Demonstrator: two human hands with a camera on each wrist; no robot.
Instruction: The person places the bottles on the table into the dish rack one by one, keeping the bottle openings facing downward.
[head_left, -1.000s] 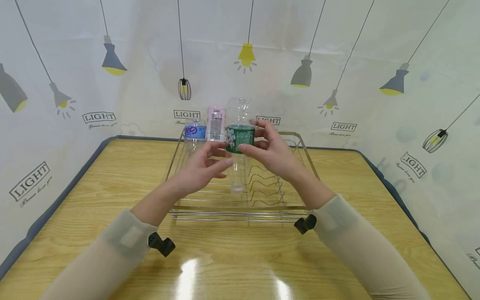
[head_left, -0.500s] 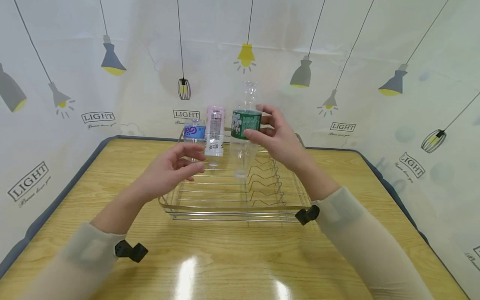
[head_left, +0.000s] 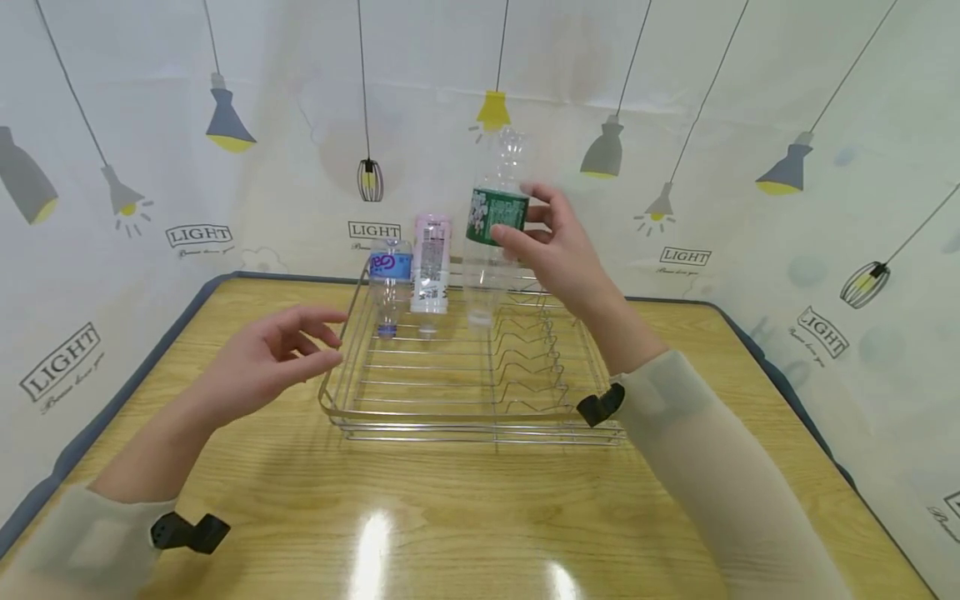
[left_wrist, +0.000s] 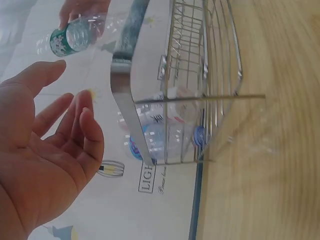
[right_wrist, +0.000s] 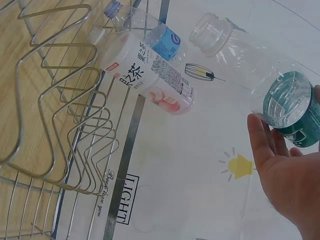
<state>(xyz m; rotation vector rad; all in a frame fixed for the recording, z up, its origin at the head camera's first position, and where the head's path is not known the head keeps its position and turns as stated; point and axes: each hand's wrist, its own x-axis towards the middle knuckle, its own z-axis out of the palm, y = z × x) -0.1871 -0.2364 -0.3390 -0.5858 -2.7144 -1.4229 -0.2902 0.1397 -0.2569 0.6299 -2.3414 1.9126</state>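
My right hand (head_left: 562, 250) holds a clear plastic bottle with a green label (head_left: 497, 217) between thumb and fingers. The bottle is upside down above the back of a wire dish rack (head_left: 465, 418), and its open mouth shows in the right wrist view. At the rack's back left, a blue-labelled bottle (head_left: 391, 267) stands neck down with a blue cap. Beside it a bottle with a pink and white label (head_left: 431, 267) is also neck down. Left of the rack, my left hand (head_left: 262, 358) hangs in the air with loosely bent fingers, touching nothing.
The rack rests on a wood-grain table (head_left: 465, 517). Zigzag wire dividers (head_left: 532, 362) run along its right part. A pale sheet printed with lamps (head_left: 285, 100) closes off the back and sides.
My right hand has lifted the green-labelled bottle up and slightly right. My left hand has drawn away from the bottles, leftward and toward me, past the rack's left side.
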